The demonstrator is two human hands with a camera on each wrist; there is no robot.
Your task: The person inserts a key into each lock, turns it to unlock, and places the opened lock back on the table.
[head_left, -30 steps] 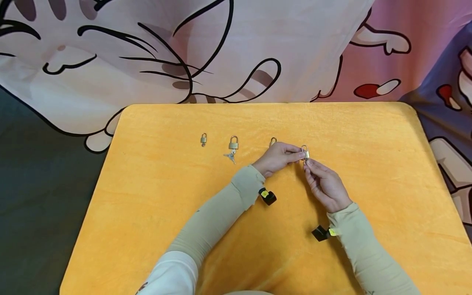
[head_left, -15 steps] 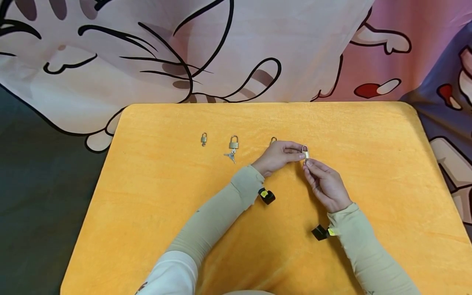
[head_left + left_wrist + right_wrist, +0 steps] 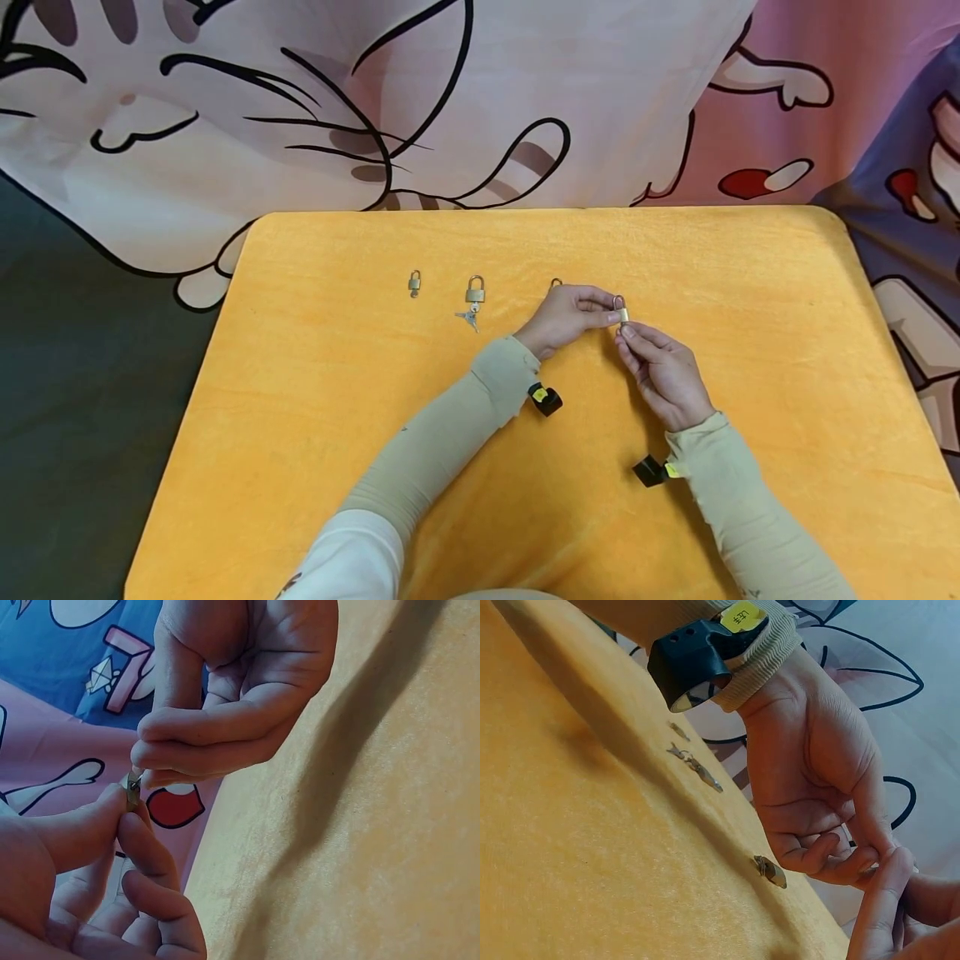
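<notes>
Above the table, my left hand [image 3: 567, 318] pinches a small brass padlock [image 3: 622, 315] between thumb and fingers, shackle upward. My right hand [image 3: 666, 371] meets it from below, thumb and fingertips pinched at the lock's lower end. In the left wrist view, the padlock [image 3: 133, 793] shows its keyhole end, where a silvery bit of a key [image 3: 139, 779] peeks from the right fingertips; the rest is hidden. Behind the left hand lies another padlock, only its shackle [image 3: 556, 283] visible from the head; the right wrist view shows this padlock [image 3: 774, 873] whole.
Two more padlocks lie to the left on the yellow-covered table [image 3: 337, 400]: a tiny one [image 3: 414, 283] and a larger one [image 3: 476, 294] with keys [image 3: 470, 318] attached. A cartoon-printed curtain [image 3: 480, 100] hangs behind the table's far edge.
Almost nothing moves. Both hands stay together on the padlock, with only very slight shifts of the fingers.
</notes>
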